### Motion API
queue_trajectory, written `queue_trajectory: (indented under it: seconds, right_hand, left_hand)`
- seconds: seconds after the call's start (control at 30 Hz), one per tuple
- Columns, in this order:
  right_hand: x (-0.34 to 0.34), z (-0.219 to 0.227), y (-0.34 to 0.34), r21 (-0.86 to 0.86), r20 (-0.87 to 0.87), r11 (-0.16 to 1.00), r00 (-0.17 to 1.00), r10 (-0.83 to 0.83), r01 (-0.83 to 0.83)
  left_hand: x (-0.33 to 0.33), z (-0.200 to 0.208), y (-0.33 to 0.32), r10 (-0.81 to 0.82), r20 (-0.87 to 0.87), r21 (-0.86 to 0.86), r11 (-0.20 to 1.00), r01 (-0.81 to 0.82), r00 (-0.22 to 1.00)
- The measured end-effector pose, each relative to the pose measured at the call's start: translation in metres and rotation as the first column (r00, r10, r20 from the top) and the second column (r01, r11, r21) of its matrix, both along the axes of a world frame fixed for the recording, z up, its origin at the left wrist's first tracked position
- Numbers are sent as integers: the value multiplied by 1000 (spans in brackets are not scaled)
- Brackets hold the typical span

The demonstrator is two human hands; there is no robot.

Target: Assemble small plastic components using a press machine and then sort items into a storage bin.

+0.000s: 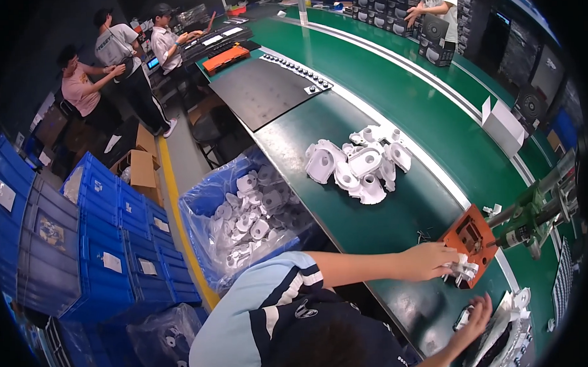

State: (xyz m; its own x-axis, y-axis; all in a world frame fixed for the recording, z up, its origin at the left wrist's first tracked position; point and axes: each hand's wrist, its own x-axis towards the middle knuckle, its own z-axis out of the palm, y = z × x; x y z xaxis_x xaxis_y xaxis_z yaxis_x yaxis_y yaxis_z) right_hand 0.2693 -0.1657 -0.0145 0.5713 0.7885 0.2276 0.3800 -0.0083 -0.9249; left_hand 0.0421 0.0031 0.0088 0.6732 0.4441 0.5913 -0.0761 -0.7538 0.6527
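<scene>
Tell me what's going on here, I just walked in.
The person's left hand is holding a white part against an orange block on the green bench. The right hand is nearby with its fingers curled; I can't tell whether it holds anything. A pile of similar white pieces sits on the bench, and more fill a plastic-lined blue bin beside it.

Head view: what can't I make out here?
In the head view:
- White plastic part: partly covered by the left hand.
- Tiny pieces beside the orange fixture: too small to identify.
- Blue crate's bottom: buried under white plastic pieces.
</scene>
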Motion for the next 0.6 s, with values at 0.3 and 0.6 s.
queue_trajectory:
  seconds: [0.3,0.6]
  right_hand:
    - [124,25,-84,-184,927,442,304,-217,878]
    - [84,46,-86,-279,922,551,379,-75,787]
  left_hand:
    - [68,-16,49,253,57,679,699,-223,966]
    - [97,-27,70,268,10,691,695,-200,963]
